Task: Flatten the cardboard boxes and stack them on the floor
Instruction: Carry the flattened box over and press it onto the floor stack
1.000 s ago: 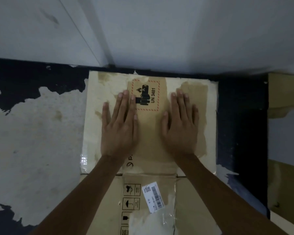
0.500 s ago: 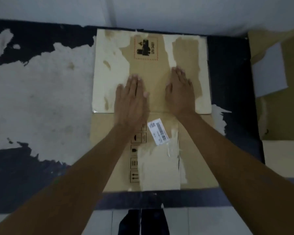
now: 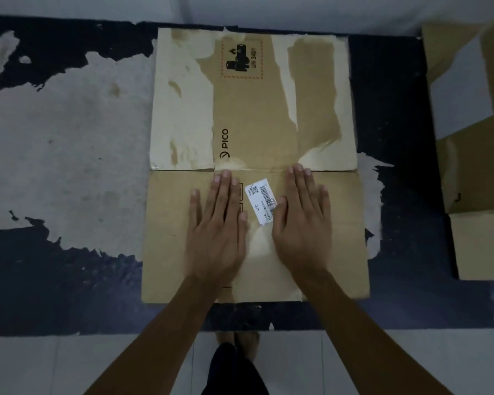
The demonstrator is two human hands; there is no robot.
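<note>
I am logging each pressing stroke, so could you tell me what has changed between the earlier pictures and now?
Both palms slid toward the person along the flattened cardboard box: the left hand and right hand left the far panel by the hazard label and now press the near panel, on either side of the barcode sticker. Nothing was gripped or released. The box stays flat on the floor; other cardboard remains on the right.

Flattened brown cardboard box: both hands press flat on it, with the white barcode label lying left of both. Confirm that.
Not quite. In the head view the white barcode label lies between the left hand and right hand; both press flat on the flattened brown cardboard box.
</note>
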